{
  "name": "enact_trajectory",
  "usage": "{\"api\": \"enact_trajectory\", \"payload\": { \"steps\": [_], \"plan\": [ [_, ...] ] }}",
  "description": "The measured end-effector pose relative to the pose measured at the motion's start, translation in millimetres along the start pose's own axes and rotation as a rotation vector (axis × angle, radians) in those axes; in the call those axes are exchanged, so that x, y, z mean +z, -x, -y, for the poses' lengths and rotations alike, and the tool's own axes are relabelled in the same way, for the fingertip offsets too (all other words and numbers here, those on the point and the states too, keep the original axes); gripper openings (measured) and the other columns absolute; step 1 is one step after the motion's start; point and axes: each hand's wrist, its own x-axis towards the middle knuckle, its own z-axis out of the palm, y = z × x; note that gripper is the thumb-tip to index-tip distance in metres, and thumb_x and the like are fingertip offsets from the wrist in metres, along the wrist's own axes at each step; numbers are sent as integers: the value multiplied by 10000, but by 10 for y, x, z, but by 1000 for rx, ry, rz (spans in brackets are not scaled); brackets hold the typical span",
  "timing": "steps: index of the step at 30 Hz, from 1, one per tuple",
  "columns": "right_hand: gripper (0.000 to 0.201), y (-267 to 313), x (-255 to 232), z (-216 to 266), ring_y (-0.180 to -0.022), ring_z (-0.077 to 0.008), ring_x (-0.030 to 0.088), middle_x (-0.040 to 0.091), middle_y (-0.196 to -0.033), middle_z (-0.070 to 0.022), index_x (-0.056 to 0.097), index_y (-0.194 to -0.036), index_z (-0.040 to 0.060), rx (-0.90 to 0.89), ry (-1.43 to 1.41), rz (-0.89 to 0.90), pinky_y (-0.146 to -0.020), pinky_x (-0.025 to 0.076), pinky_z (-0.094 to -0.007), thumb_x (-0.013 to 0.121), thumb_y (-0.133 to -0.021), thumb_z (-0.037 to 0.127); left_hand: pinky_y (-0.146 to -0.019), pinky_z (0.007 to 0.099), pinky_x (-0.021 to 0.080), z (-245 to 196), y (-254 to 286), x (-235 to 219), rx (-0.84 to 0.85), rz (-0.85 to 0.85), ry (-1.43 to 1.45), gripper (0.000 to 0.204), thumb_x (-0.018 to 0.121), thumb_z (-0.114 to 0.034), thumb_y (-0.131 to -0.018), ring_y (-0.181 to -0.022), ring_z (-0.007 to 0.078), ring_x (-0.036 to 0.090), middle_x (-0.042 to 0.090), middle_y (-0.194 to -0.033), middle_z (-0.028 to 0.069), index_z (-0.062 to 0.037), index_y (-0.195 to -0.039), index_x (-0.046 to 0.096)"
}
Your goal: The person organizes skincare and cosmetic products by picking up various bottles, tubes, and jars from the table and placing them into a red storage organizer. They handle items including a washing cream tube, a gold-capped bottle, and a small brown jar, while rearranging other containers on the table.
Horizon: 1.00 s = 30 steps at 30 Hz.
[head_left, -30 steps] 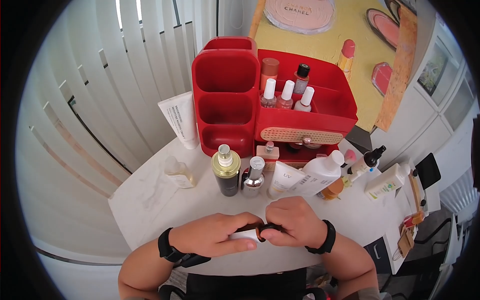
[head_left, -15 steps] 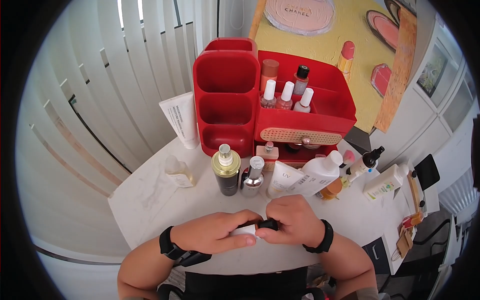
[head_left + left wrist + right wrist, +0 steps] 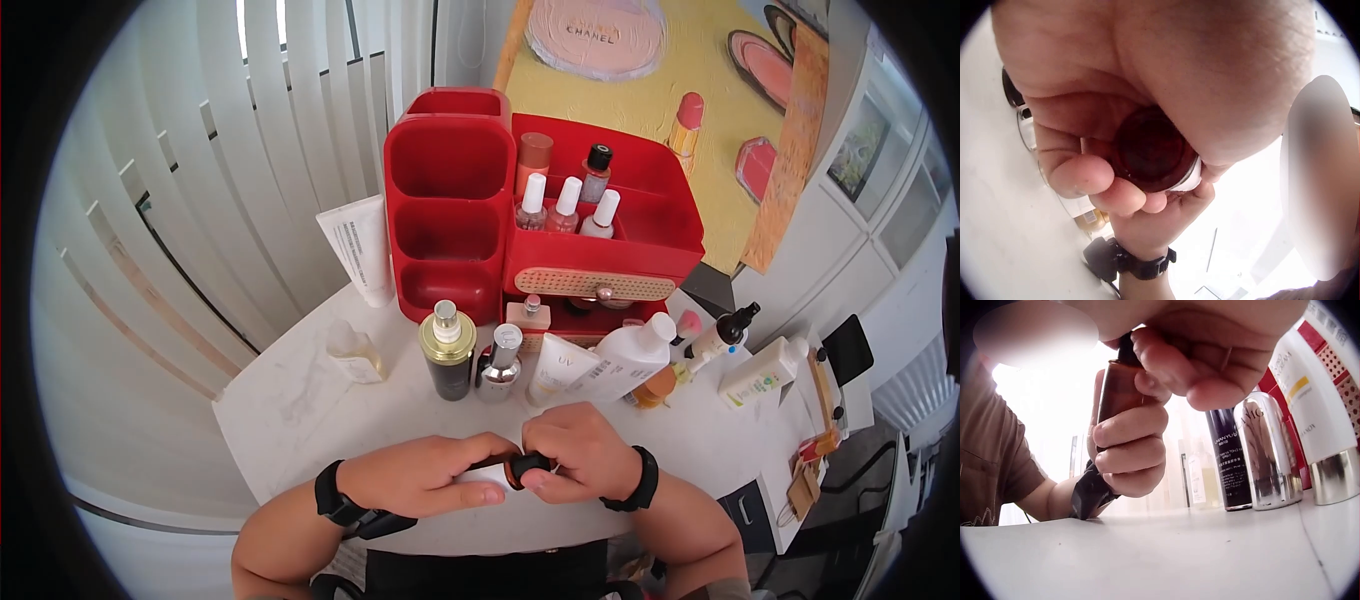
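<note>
Over the near side of the white marbled tabletop (image 3: 290, 405), my left hand (image 3: 415, 478) is gripping a cylindrical amber bottle (image 3: 1119, 390); my right hand (image 3: 588, 456) is pinching its black cap (image 3: 530, 464). Capping or uncapping is seemingly unfinished; I cannot tell which.

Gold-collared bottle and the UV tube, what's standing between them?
A silver bottle stands between the gold-collared bottle and the UV tube, as the head view shows.

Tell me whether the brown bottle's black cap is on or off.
On: the black cap meets the brown bottle with no visible gap, and the right hand grips it. How tight it is, I cannot tell.
</note>
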Motion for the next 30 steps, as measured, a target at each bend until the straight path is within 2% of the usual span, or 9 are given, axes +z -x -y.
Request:
{"api": "enact_trajectory", "payload": {
  "steps": [5,8,14,16,23,26,28,30],
  "plan": [
    [312,44,28,-30,-547,-307,483,456,-634,-85,492,-738,58,-14,-13,4,-504,373,-407,654,-889,279,-822,375,527,29,6,25,-8,13,-3,414,592,-321,-1039,-913,328,683,683,-1029,151,-40,-1326,491],
    [351,29,25,-32,-559,-320,495,445,-640,-104,472,-744,58,-7,-41,1,-504,371,-433,691,-885,294,-814,377,530,11,-1,8,18,6,-12,412,601,-321,-1035,-904,327,687,686,-1022,148,-43,-1321,495],
    [358,8,-31,-11,-571,-305,524,473,-645,-84,485,-752,63,11,-30,13,-506,385,-420,697,-891,316,-807,376,531,-32,4,-19,-22,-9,-17,428,620,-326,-1023,-905,331,691,693,-1040,151,-45,-1320,496],
    [343,10,-51,-35,-561,-290,547,504,-638,-71,507,-757,67,-46,10,24,-496,399,-401,727,-877,301,-801,376,533,-34,12,-10,-27,-19,-9,435,629,-329,-1016,-892,336,694,695,-1044,155,-43,-1315,500],
    [326,8,16,5,-529,-286,561,522,-607,-68,531,-758,71,66,16,-64,-471,408,-381,787,-812,266,-791,370,532,-19,3,-7,-21,-77,-31,406,633,-309,-1013,-873,324,698,698,-1032,152,-44,-1297,517],
    [286,18,8,-8,-541,-297,565,537,-636,-75,531,-766,72,92,1,-61,-482,418,-387,750,-824,246,-779,362,527,22,-4,12,14,-113,-26,396,633,-298,-1013,-850,302,693,699,-1020,145,-46,-1296,519],
    [256,42,-1,-29,-556,-272,534,521,-681,-78,547,-805,52,43,-3,-44,-509,424,-365,641,-908,266,-766,352,520,29,5,17,-7,-96,-22,387,619,-298,-1021,-830,280,682,698,-1007,136,-48,-1298,520],
    [227,63,4,-54,-561,-276,537,530,-696,-85,552,-817,48,49,-1,-57,-517,430,-364,607,-920,242,-759,350,516,2,10,17,-16,-105,-7,383,605,-300,-1027,-815,274,674,693,-990,132,-49,-1302,519]
  ]
}}
